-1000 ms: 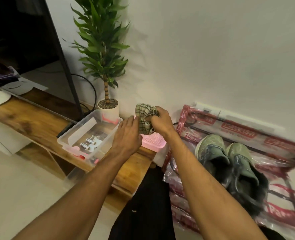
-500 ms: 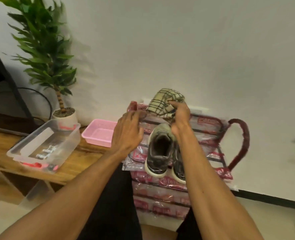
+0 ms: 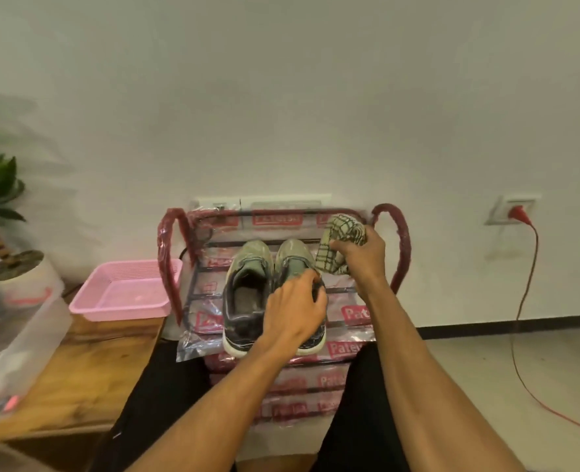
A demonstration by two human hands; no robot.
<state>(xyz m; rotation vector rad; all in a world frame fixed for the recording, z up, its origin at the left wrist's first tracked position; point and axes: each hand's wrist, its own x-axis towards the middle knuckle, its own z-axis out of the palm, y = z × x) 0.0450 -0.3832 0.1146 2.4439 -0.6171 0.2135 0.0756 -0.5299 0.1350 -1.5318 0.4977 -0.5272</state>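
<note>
The right hand [image 3: 363,258] has fingers and thumb curled tight round a crumpled cream cloth with dark green checks [image 3: 341,240]. It holds the cloth in the air over the back right corner of the top shelf of a red metal shoe rack wrapped in clear plastic with red labels [image 3: 402,240], just beside the rack's right looped handle. A pair of worn grey-green fabric trainers with pale soles [image 3: 247,287] stands side by side in the middle of that shelf, toes toward the back edge by the wall, heels at the front edge. The left hand [image 3: 295,310] lies over the right-hand trainer [image 3: 293,258], fingers bent down over its collar and gripping it (the fingertips are partly lost in the dark mouth of the shoe). The cloth hangs close by that trainer's toe; whether they touch cannot be told. Left of the rack, a low wooden bench [image 3: 87,369] carries a pink perforated plastic basket [image 3: 125,298] at its back right corner, just beside the rack's left handle. Further left a clear plastic box [image 3: 19,338] sits on the bench, with a white pot holding a green plant [image 3: 13,270] behind it. On the wall to the right, a red plug [image 3: 516,211] sits in a white socket, its red cable [image 3: 520,318] trailing to the floor.
</note>
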